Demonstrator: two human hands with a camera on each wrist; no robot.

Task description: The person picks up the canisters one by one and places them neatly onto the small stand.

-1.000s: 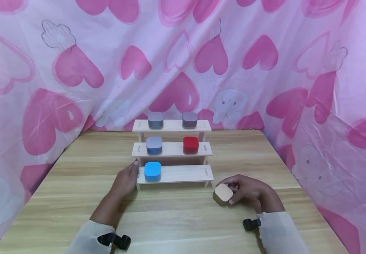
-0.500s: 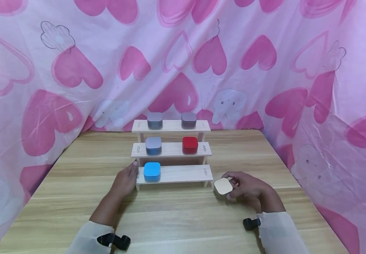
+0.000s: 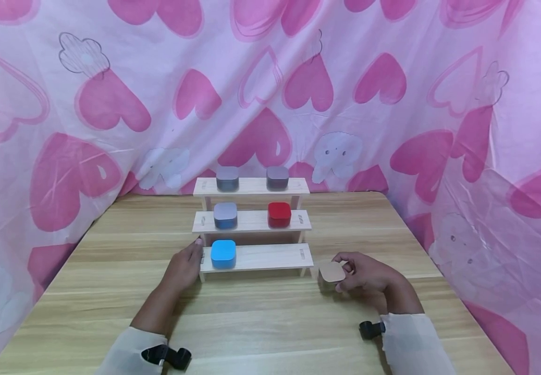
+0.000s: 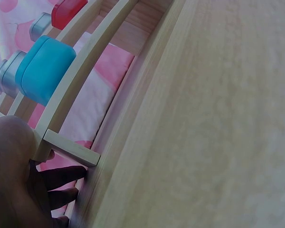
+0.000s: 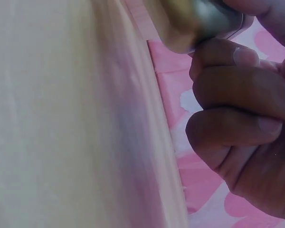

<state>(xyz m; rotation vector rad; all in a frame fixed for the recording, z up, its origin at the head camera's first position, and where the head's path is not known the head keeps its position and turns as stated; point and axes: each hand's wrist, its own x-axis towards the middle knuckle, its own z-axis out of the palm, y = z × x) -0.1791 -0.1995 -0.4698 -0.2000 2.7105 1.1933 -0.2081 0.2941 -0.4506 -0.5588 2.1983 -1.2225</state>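
A three-step wooden display stand [image 3: 270, 256] stands on the table. My left hand [image 3: 183, 268] holds the left end of its lowest step, thumb over the edge and fingers down by the leg [image 4: 71, 148]. My right hand [image 3: 369, 276] pinches a small gold square tin [image 3: 332, 272] with rounded corners, just off the stand's front right corner. In the right wrist view the tin [image 5: 199, 21] shows shiny sides between thumb and fingers, with the other fingers curled below. A blue tin [image 3: 223, 254] sits at the left of the lowest step.
On the middle step are a pale blue-grey tin [image 3: 225, 215] and a red tin [image 3: 279, 214]. Two grey tins, one left [image 3: 227, 178] and one right [image 3: 277, 177], stand on the top step. A pink heart-patterned cloth [image 3: 261, 62] hangs behind the wooden table [image 3: 270, 328].
My right hand has moved the gold tin slightly away from me, and its lid has turned and changed tilt. The left hand keeps its place on the stand.
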